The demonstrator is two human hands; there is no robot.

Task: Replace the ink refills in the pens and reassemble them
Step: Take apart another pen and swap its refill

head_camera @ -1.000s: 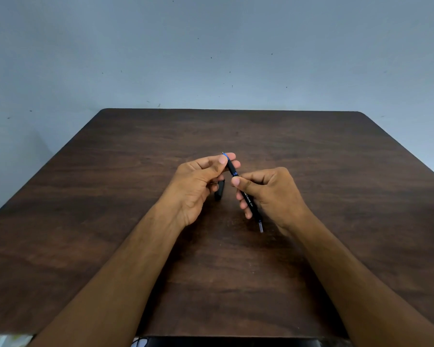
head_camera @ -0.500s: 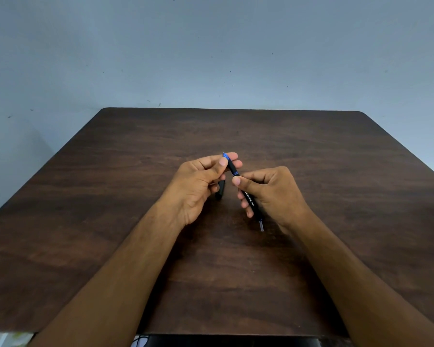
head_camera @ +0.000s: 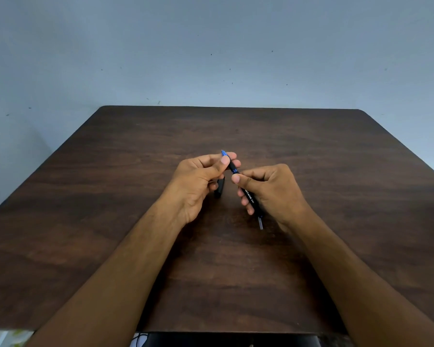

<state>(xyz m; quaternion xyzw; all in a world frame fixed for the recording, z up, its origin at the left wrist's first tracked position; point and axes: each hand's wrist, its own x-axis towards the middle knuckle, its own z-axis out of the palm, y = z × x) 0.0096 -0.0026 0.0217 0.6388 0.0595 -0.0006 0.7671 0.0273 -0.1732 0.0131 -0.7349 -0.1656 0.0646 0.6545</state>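
Here, above the middle of the dark brown wooden table (head_camera: 111, 221): a slim black pen with white lettering and a blue tip (head_camera: 248, 195), held slanted between both hands, tip pointing away. Left hand (head_camera: 198, 181) pinching the blue-tipped front end between thumb and fingertips, with a short black cap-like piece (head_camera: 219, 187) tucked under its curled lower fingers. Right hand (head_camera: 271, 189) wrapped around the barrel, thumb pressed on top, a thin clear refill end (head_camera: 261, 224) poking out below.

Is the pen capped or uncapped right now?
Uncapped: the pen's blue tip is bare past the left hand; a black cap lies below.
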